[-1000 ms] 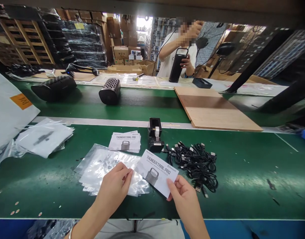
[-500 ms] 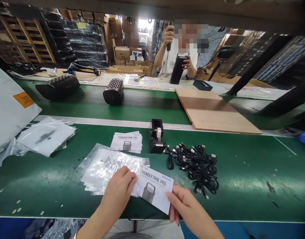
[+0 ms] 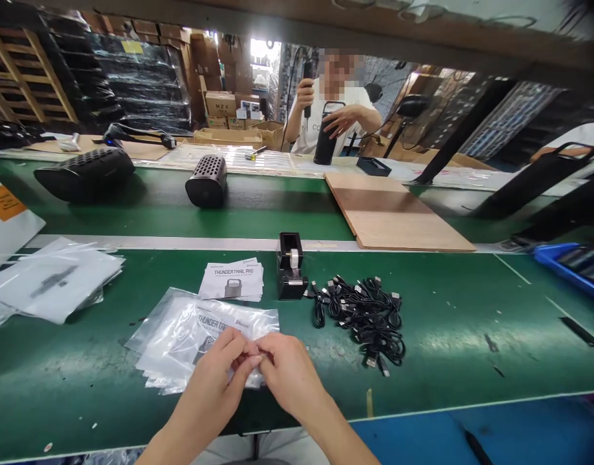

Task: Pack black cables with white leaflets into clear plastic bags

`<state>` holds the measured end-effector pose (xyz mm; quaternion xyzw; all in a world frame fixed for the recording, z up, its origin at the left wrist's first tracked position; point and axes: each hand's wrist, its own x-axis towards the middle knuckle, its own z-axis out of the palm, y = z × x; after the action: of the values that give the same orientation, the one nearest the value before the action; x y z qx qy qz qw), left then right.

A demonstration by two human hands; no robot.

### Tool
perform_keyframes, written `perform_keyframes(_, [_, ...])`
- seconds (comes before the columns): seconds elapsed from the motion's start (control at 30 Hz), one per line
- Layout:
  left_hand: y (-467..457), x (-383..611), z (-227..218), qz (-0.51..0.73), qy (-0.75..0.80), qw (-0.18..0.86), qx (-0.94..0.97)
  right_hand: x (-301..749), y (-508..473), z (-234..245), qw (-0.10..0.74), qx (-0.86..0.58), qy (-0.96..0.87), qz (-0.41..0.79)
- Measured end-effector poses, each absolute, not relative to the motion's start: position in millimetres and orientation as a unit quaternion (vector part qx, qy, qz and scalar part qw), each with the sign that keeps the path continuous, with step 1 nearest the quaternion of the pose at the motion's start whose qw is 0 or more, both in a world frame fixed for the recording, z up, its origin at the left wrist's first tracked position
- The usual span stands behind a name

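Note:
Both of my hands meet at the right edge of a stack of clear plastic bags (image 3: 168, 352) on the green bench. A white manual (image 3: 214, 322) printed "THUNDER TRAIL PRO" shows through the top bag's film, partly covered by my fingers. My left hand (image 3: 220, 369) is closed, its fingertips pinching the bag's edge. Against it, my right hand (image 3: 288, 373) also pinches that edge, fingertips touching the left ones. Just behind the bags lies a small pile of the same manuals (image 3: 233, 281).
Right of the bags stand a black tape dispenser (image 3: 290, 268) and a heap of black USB cables (image 3: 365, 316). More bagged sheets (image 3: 59, 278) lie left. Farther back are two black speakers (image 3: 207, 181), (image 3: 84, 173), a wooden board (image 3: 398, 210) and a co-worker (image 3: 307, 129) holding a speaker.
The manual has gone from my right hand into the top plastic bag. My right hand has moved left to meet my left hand at the bag's edge. The view has turned slightly right.

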<state>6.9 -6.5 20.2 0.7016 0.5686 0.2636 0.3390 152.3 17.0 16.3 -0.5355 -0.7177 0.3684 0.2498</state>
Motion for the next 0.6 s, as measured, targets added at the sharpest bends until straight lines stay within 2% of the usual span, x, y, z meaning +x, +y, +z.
perform_keyframes(0.13, [-2,2,16,0.250,0.602,0.328,0.683,181,30,23,0.187,-0.695,-0.690,0.076])
perform_keyframes(0.2, [-1,1,15,0.239,0.611,0.331,0.679,200,36,20,0.141,-0.732,-0.666,0.020])
perform_keyframes(0.27, [0,2,14,0.234,0.614,0.333,0.676,216,36,17,0.127,-0.728,-0.673,0.029])
perform_keyframes(0.37, [0,2,14,0.238,0.618,0.331,0.672,230,26,19,0.220,-0.720,-0.649,0.111])
perform_keyframes(0.47, [1,3,14,0.241,0.620,0.334,0.668,226,9,22,0.356,-0.694,-0.529,0.333])
perform_keyframes(0.53, [1,3,13,0.243,0.621,0.335,0.665,214,1,21,0.369,-0.633,-0.467,0.495])
perform_keyframes(0.6, [1,3,13,0.248,0.619,0.337,0.665,199,-2,17,0.335,-0.572,-0.470,0.583])
